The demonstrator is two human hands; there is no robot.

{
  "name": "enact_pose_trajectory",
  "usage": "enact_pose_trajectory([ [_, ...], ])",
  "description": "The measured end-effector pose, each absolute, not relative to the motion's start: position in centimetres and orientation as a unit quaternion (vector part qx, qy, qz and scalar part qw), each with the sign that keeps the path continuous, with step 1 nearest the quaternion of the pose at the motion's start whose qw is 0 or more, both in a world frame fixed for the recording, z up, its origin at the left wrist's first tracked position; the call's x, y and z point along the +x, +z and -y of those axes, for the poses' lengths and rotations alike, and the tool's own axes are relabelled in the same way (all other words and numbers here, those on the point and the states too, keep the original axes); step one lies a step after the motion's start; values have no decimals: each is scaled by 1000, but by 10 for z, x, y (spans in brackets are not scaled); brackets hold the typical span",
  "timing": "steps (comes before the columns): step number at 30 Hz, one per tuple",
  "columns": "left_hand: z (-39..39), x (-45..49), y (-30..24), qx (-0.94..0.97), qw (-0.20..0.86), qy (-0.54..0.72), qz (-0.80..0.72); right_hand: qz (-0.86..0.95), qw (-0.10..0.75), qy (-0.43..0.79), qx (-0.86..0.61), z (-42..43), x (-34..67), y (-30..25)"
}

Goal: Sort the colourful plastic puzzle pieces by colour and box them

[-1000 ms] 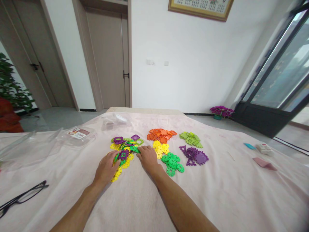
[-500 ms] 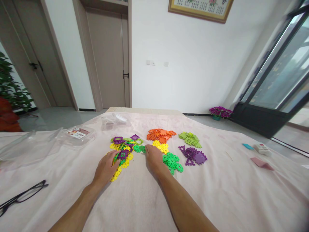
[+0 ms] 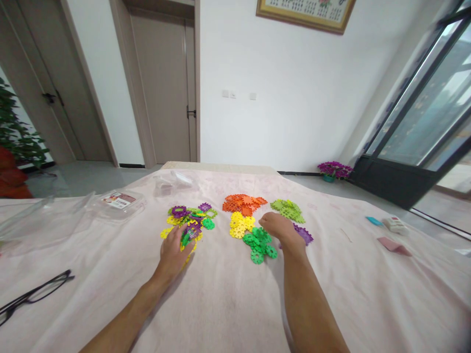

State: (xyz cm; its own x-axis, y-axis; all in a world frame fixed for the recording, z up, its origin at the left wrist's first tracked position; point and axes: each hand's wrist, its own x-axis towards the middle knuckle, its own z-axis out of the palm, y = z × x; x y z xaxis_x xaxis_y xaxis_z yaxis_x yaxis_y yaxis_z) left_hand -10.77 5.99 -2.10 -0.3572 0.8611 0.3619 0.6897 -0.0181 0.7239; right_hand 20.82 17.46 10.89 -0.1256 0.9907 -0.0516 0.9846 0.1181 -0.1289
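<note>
Flat plastic interlocking pieces lie sorted by colour on a pale pink cloth (image 3: 228, 299). My left hand (image 3: 173, 252) rests palm down on the near edge of a mixed pile (image 3: 189, 219) of yellow, purple and green pieces, fingers bent over some. My right hand (image 3: 281, 228) hovers over the purple pile (image 3: 304, 234), just right of the dark green pile (image 3: 259, 242); its fingers curl downward and I cannot see whether they hold a piece. An orange pile (image 3: 243, 203), a yellow pile (image 3: 240, 224) and a light green pile (image 3: 287, 210) lie behind.
Black glasses (image 3: 33, 294) lie at the near left. A clear plastic box (image 3: 117, 203) and clear bags (image 3: 172, 181) sit at the back left. At the right are a blue piece (image 3: 373, 220), a small white object (image 3: 395, 224) and a pink item (image 3: 393, 245).
My right hand moved right, from the mixed pile across the yellow and green piles to the purple pile. My left hand shifted slightly right on the mixed pile.
</note>
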Motion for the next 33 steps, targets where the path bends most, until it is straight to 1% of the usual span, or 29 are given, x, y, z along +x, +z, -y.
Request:
enact_pose_trajectory([
  [3, -54, -92, -11, 544, 177, 510, -642, 762, 49, 50, -644, -167, 203, 118],
  [4, -53, -92, -8, 542, 188, 520, -633, 774, 54, 55, -629, -164, 198, 119],
  [6, -52, -97, -5, 560, 177, 506, -632, 805, 46, 82, -585, -160, 184, 116],
  [8, -53, -108, -6, 607, 138, 436, -650, 839, 33, 120, -529, -157, 168, 107],
  [10, -54, -120, -11, 659, 105, 326, -670, 866, 29, 154, -475, -155, 153, 93],
  [12, -54, -128, -20, 682, 86, 239, -686, 884, 49, 173, -433, -154, 138, 80],
  [14, -53, -131, -29, 684, 76, 201, -697, 893, 86, 185, -402, -152, 125, 67],
  [18, -56, -126, -40, 678, 45, 228, -698, 901, 154, 216, -342, -146, 102, 46],
  [23, -64, -124, -43, 691, 21, 298, -659, 909, 186, 215, -305, -143, 86, 27],
  [30, -66, -133, -40, 678, 33, 336, -653, 832, 222, 307, -406, -157, 96, 30],
  [33, -62, -130, -32, 688, -1, 333, -645, 800, 226, 347, -434, -163, 105, 33],
])
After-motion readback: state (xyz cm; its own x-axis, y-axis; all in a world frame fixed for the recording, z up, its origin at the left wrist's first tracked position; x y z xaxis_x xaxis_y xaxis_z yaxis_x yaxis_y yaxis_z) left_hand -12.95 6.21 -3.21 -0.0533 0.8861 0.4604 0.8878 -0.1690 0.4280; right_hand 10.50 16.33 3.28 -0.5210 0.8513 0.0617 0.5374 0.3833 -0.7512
